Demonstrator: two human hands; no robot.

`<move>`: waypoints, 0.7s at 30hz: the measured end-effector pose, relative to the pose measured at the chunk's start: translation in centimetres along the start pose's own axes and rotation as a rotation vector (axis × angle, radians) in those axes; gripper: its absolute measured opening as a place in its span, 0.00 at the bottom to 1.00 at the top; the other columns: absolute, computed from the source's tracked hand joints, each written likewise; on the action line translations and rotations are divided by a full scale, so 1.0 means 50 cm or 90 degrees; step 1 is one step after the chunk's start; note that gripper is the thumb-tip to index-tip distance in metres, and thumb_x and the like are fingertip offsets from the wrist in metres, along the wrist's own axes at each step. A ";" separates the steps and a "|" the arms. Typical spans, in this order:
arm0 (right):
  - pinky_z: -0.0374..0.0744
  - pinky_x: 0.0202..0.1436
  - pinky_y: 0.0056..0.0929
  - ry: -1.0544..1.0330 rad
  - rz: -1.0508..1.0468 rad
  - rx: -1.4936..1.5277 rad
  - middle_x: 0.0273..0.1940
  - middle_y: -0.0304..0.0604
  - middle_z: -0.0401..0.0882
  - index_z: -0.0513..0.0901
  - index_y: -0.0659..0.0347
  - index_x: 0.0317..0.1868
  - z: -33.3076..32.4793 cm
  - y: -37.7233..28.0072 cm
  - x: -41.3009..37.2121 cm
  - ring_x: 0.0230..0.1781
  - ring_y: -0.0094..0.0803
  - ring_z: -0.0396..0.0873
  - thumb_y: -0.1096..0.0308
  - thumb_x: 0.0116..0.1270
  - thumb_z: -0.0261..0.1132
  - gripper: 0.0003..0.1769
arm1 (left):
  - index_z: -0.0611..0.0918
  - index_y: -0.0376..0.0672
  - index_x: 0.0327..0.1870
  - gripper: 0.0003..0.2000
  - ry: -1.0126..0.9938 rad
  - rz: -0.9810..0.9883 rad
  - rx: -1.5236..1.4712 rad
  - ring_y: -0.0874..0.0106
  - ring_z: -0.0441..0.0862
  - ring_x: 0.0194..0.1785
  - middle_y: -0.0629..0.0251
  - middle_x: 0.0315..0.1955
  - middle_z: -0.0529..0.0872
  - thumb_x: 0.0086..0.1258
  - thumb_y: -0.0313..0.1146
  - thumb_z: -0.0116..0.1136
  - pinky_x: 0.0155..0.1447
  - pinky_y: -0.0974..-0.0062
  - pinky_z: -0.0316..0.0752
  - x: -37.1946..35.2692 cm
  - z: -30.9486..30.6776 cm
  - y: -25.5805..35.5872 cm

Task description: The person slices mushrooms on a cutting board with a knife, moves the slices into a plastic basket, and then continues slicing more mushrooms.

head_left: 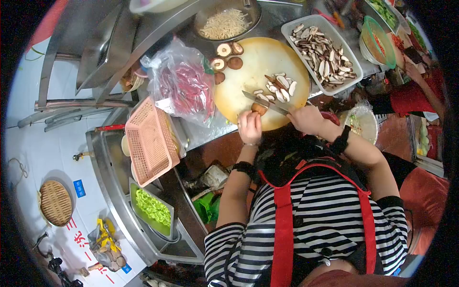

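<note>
On a round yellowish cutting board point(239, 88), my left hand point(249, 127) presses a brown mushroom point(259, 109) near the front edge, its fingers closed on it. My right hand point(308, 119) grips the handle of a knife point(267, 104), whose blade lies at the mushroom. Just beyond the blade is a small pile of sliced mushrooms point(282, 88). Several whole mushrooms point(234, 63) sit at the board's far left edge, some with pale undersides up. A grey basket point(356, 71) of mushroom slices stands to the right of the board.
A plastic bag point(179, 86) with reddish contents lies left of the board. Behind the board is a metal bowl point(258, 19) of pale strips. A pink basket point(150, 143) and a tray of chopped greens point(152, 207) stand at left. Another person's arm point(420, 79) shows at right.
</note>
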State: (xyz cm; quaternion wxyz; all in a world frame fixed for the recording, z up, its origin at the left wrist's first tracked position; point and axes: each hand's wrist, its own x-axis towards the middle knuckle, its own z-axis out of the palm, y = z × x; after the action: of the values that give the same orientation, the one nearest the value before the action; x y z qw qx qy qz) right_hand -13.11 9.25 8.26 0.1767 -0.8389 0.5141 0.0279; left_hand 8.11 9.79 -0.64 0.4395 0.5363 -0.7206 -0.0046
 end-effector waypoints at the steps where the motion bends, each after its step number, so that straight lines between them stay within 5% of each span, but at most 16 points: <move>1: 0.75 0.21 0.45 -0.001 0.000 -0.004 0.19 0.49 0.78 0.73 0.64 0.35 -0.001 -0.003 -0.001 0.18 0.45 0.79 0.57 0.67 0.50 0.16 | 0.79 0.38 0.34 0.06 0.003 -0.002 -0.002 0.58 0.76 0.41 0.57 0.36 0.79 0.56 0.25 0.61 0.47 0.65 0.70 0.002 0.005 -0.001; 19: 0.76 0.23 0.45 -0.040 0.003 -0.019 0.20 0.50 0.78 0.73 0.62 0.37 -0.006 -0.011 0.007 0.20 0.46 0.79 0.58 0.67 0.50 0.15 | 0.78 0.39 0.31 0.04 0.005 0.005 -0.015 0.60 0.77 0.38 0.58 0.32 0.79 0.56 0.24 0.60 0.46 0.65 0.69 -0.001 0.008 -0.007; 21: 0.76 0.22 0.44 0.036 -0.006 0.031 0.19 0.50 0.78 0.73 0.62 0.36 0.015 -0.016 -0.005 0.19 0.46 0.79 0.58 0.66 0.50 0.15 | 0.78 0.38 0.32 0.04 -0.011 -0.019 -0.009 0.60 0.77 0.38 0.59 0.32 0.80 0.56 0.24 0.60 0.46 0.66 0.69 -0.010 0.005 -0.004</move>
State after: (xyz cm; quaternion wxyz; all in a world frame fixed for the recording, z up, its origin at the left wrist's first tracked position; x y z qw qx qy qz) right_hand -12.41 10.04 7.85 0.1828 -0.8371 0.5155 -0.0095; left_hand 8.13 9.97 -1.20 0.4367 0.5436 -0.7165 -0.0210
